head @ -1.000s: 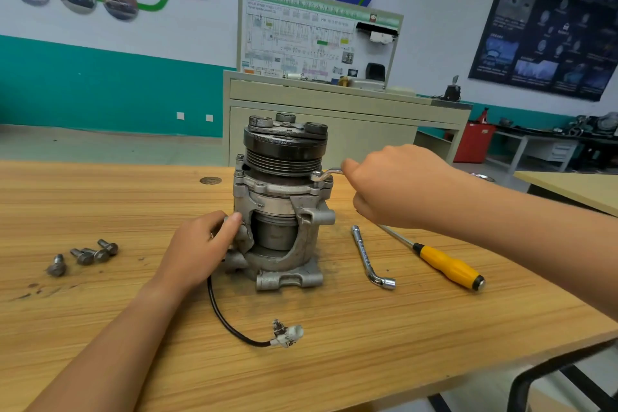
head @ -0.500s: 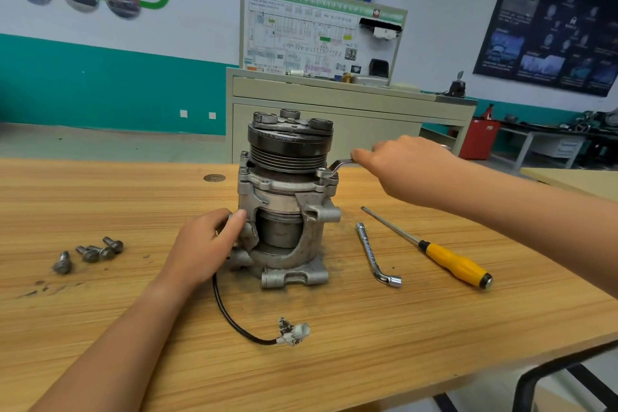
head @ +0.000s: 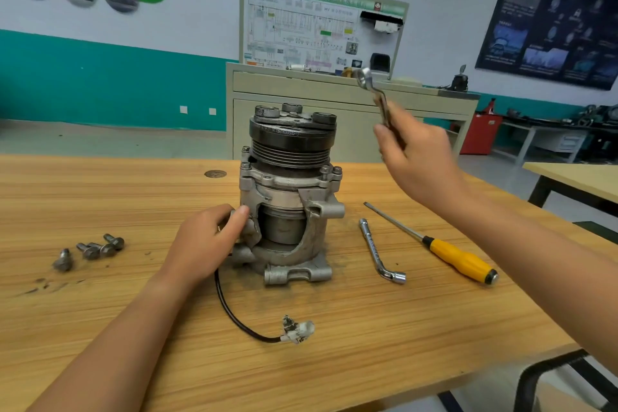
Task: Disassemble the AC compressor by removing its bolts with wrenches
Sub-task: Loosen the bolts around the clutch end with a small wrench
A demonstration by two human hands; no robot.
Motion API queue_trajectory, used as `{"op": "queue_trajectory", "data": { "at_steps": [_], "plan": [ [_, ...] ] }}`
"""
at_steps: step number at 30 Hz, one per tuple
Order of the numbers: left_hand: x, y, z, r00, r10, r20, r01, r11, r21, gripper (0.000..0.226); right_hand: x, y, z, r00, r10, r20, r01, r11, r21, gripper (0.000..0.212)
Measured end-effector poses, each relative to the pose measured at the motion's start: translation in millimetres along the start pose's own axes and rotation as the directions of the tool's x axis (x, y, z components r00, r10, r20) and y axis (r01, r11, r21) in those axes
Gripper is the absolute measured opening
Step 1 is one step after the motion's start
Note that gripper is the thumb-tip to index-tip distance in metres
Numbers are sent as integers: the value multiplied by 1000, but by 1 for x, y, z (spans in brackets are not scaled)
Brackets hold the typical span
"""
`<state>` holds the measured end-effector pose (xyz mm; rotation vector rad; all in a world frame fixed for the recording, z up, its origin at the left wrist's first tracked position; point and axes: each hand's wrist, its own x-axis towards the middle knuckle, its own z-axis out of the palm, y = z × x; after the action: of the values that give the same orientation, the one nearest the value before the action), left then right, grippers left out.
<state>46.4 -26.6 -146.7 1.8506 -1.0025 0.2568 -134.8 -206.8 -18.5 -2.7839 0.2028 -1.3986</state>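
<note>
While L hand [head: 204, 244] braces it, compressor [head: 291, 197]: stands near middle of table [head: 368, 361], pulley end up, mount feet down.
Long axis: vert.; cutaway side faces the person.
Done: loose bolts [head: 90, 249], four I think, lie well left of it, so part of the job is out.
Left: flange bolts [head: 331, 172] under pulley look seated both sides; housing not yet split.
L fingers: grip lower housing, thumb on casting; tips hidden.
R hand [head: 418, 157]: high, right of pulley, fingers wrapped on ring wrench [head: 373, 90], ring end up, clear of any bolt.
Spare tools: bent socket wrench [head: 378, 251], screwdriver [head: 451, 254] lie right of compressor.
</note>
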Motion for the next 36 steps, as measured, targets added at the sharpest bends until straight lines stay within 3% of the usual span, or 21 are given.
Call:
{"op": "queue_trajectory", "data": {
  "at_steps": [2,4,6,9,15,19,23,30,36],
  "plan": [
    [-1,1,0,1000,0,0,0,1000,-1,67,-11,-10,-15,995,32,95,-24,996,-83,33],
    [-1,3,0,1000,6,-6,-6,1000,14,65,-20,-21,-24,963,91,254,-18,961,-277,29],
    [-1,4,-1,1000,7,-7,-7,1000,30,67,-24,-30,-28,922,146,360,44,882,-469,27],
    [-2,3,-1,1000,2,-6,-2,999,38,65,-21,-41,-27,887,167,431,135,798,-587,31],
    [-1,3,0,1000,-2,-3,2,999,37,61,-9,-55,-28,815,147,560,346,651,-676,36],
    [-2,3,0,1000,-7,-1,7,1000,22,61,6,-71,-32,705,101,702,555,539,-634,28],
    [-1,4,0,1000,-3,-4,3,1000,20,61,10,-74,-32,651,95,753,627,492,-604,24],
    [-1,4,1,1000,-21,-8,21,1000,-7,69,8,-66,-30,639,93,764,639,488,-594,30],
    [-3,3,1,999,-32,-11,32,999,-2,66,1,-45,-27,752,45,658,521,570,-635,30]
  ]
}}
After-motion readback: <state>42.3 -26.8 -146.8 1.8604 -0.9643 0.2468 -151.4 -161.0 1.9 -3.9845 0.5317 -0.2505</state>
